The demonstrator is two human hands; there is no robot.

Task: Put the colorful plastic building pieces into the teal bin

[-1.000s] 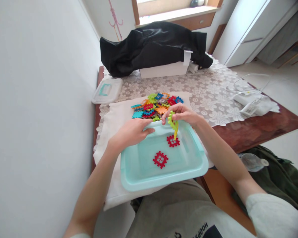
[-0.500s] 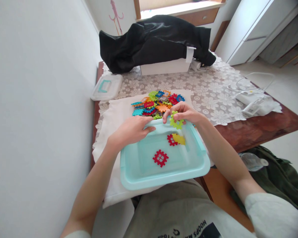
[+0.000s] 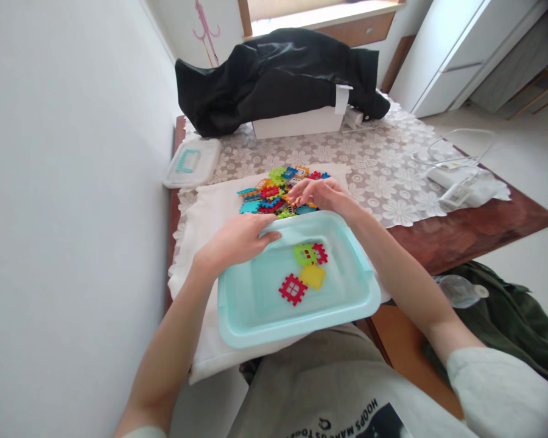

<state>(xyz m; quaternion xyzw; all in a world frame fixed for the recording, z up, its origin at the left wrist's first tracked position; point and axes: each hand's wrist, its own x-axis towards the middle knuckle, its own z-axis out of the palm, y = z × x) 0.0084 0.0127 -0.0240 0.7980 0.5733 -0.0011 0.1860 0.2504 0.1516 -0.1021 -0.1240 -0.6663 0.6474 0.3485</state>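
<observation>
A pale aqua plastic tray (image 3: 237, 322) sits on my lap and the table edge, with my left hand (image 3: 235, 241) gripping its far rim. Inside lie a red waffle-shaped block (image 3: 293, 289), a yellow block (image 3: 312, 276), and a lime green block (image 3: 305, 254) overlapping a second red block (image 3: 321, 253). My right hand (image 3: 318, 193) is off the tray, its fingers apart and reaching over the far side of a heap of multicoloured interlocking blocks (image 3: 267, 194). Its fingertips are near an orange block (image 3: 296, 198). I see nothing held in it.
The heap lies on a white cloth (image 3: 210, 225) over a lace tablecloth (image 3: 383, 176). A clear lid (image 3: 192, 163) sits at the left, beside a wall. A black fabric bundle (image 3: 274, 82) rests on a white box at the back. White cables and a device (image 3: 456, 182) lie on the right.
The lime green block has left my right hand and now lies in the tray on a red block. The yellow block sits lower in the tray. My right hand has moved back over the heap.
</observation>
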